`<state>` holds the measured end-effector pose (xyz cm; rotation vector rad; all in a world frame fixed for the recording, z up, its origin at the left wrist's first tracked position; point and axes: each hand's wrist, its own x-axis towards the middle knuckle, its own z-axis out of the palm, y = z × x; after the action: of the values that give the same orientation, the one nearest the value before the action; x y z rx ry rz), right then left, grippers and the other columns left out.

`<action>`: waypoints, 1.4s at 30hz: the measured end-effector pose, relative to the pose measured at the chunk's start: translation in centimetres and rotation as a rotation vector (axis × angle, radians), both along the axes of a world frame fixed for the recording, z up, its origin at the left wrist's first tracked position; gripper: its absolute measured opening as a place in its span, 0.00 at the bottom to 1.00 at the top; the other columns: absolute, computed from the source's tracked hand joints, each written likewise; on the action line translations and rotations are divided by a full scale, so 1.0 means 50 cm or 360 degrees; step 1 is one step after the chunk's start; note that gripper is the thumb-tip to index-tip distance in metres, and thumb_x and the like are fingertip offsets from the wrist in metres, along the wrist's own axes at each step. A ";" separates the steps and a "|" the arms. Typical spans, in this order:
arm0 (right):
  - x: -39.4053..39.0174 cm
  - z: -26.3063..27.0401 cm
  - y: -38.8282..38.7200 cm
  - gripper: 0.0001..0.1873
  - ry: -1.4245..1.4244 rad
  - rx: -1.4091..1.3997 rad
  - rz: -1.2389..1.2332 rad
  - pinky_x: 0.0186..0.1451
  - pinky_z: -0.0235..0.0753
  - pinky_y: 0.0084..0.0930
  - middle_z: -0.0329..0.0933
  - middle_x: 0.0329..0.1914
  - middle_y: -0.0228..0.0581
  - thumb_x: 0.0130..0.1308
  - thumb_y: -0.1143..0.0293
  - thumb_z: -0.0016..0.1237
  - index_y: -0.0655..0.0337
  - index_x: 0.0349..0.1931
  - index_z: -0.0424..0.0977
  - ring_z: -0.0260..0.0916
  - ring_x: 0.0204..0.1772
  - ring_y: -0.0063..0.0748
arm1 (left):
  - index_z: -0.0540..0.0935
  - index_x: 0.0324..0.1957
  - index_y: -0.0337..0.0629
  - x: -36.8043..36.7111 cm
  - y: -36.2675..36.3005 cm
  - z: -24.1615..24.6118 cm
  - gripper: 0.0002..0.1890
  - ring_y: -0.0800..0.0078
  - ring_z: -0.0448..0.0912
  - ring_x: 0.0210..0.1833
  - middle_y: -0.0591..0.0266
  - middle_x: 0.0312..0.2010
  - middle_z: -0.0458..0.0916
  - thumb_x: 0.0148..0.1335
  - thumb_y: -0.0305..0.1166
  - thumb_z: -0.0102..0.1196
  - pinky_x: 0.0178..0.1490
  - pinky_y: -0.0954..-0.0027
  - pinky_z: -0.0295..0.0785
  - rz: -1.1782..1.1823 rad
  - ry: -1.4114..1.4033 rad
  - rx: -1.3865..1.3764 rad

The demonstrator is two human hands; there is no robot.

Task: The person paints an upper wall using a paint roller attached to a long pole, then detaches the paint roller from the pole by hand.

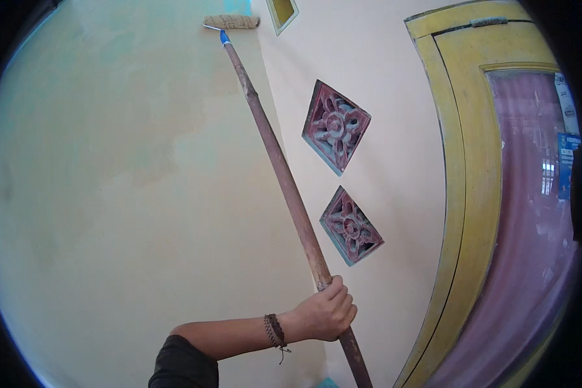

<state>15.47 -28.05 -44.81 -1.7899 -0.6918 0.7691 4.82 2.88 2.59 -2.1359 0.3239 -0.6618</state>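
My left hand [326, 308] is closed around a long bamboo pole [286, 179], with a braided bracelet on the wrist. The pole slants up and to the left. At its top end is a blue handle [224, 37] joined to a paint roller with a tan, textured cover [231, 22]. The roller lies high up against the greenish-beige wall [126, 218], close to the corner with the pale pink wall [397, 160]. The pole's lower end runs out of the picture below my left hand. My right hand is out of view.
Two carved reddish diamond-shaped vents [336, 127] [351, 226] sit in the pink wall, right of the pole. Above them is a yellow-centred diamond opening [283, 12]. Farther right stand a yellow wooden frame [475, 160] and glass with a pink curtain [524, 203] behind.
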 end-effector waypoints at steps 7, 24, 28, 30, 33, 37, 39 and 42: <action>0.003 0.055 0.040 0.05 -0.0150 0.0446 -0.0226 0.22 0.61 0.29 0.64 0.16 0.28 0.55 0.76 0.52 0.64 0.24 0.71 0.60 0.20 0.23 | 0.74 0.17 0.39 0.059 0.048 0.138 0.09 0.62 0.71 0.28 0.58 0.17 0.71 0.38 0.35 0.54 0.51 0.57 0.64 0.0094 -0.0020 0.0005; 0.048 0.190 0.136 0.11 -0.0320 0.0154 -0.0015 0.22 0.62 0.33 0.65 0.14 0.34 0.52 0.70 0.54 0.66 0.17 0.69 0.61 0.19 0.25 | 0.75 0.18 0.43 0.061 0.100 0.232 0.10 0.61 0.73 0.27 0.59 0.18 0.73 0.31 0.33 0.60 0.48 0.62 0.65 0.0585 0.0200 -0.0098; 0.096 0.429 0.300 0.13 -0.0769 0.0632 -0.0034 0.19 0.65 0.36 0.64 0.09 0.40 0.51 0.71 0.52 0.67 0.15 0.68 0.67 0.15 0.34 | 0.78 0.28 0.37 0.078 0.154 0.462 0.11 0.52 0.70 0.49 0.50 0.36 0.74 0.36 0.26 0.57 0.67 0.53 0.57 0.0337 -0.0335 -0.0166; 0.096 0.506 0.335 0.13 -0.0795 0.0670 0.0034 0.18 0.65 0.35 0.65 0.08 0.38 0.51 0.71 0.53 0.67 0.14 0.67 0.68 0.15 0.34 | 0.75 0.37 0.35 0.068 0.167 0.512 0.18 0.46 0.65 0.58 0.47 0.41 0.71 0.37 0.24 0.56 0.70 0.48 0.51 0.0235 -0.0612 0.0184; 0.068 0.507 0.348 0.13 -0.0117 0.0481 0.0360 0.16 0.65 0.29 0.65 0.08 0.33 0.50 0.71 0.54 0.62 0.12 0.68 0.66 0.12 0.27 | 0.73 0.41 0.36 0.032 0.175 0.478 0.22 0.42 0.62 0.62 0.46 0.43 0.69 0.37 0.26 0.58 0.72 0.46 0.47 0.0166 -0.0524 0.0208; -0.030 0.281 0.283 0.12 -0.0137 0.0474 0.0567 0.20 0.66 0.29 0.67 0.13 0.33 0.51 0.69 0.55 0.61 0.16 0.68 0.65 0.16 0.26 | 0.78 0.38 0.34 -0.025 0.145 0.270 0.21 0.36 0.62 0.62 0.44 0.38 0.72 0.35 0.30 0.59 0.71 0.36 0.44 0.0341 -0.0417 0.0084; -0.081 0.127 0.203 0.10 -0.0082 0.0152 0.0712 0.28 0.67 0.32 0.69 0.21 0.38 0.52 0.67 0.54 0.63 0.23 0.70 0.66 0.25 0.29 | 0.78 0.31 0.34 -0.054 0.096 0.161 0.14 0.36 0.66 0.58 0.44 0.33 0.72 0.41 0.32 0.55 0.69 0.34 0.47 0.0323 -0.0346 0.0050; -0.125 -0.019 0.113 0.15 -0.0071 -0.0285 0.0980 0.41 0.68 0.37 0.73 0.34 0.45 0.52 0.63 0.54 0.67 0.34 0.73 0.67 0.38 0.35 | 0.75 0.25 0.35 -0.078 0.010 0.060 0.11 0.35 0.68 0.57 0.44 0.30 0.71 0.40 0.33 0.53 0.67 0.33 0.52 0.0311 -0.0288 0.0005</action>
<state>9.21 -22.40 -45.74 -1.7657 -1.2661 1.2296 0.94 3.36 5.57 -2.0543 0.0179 -0.7324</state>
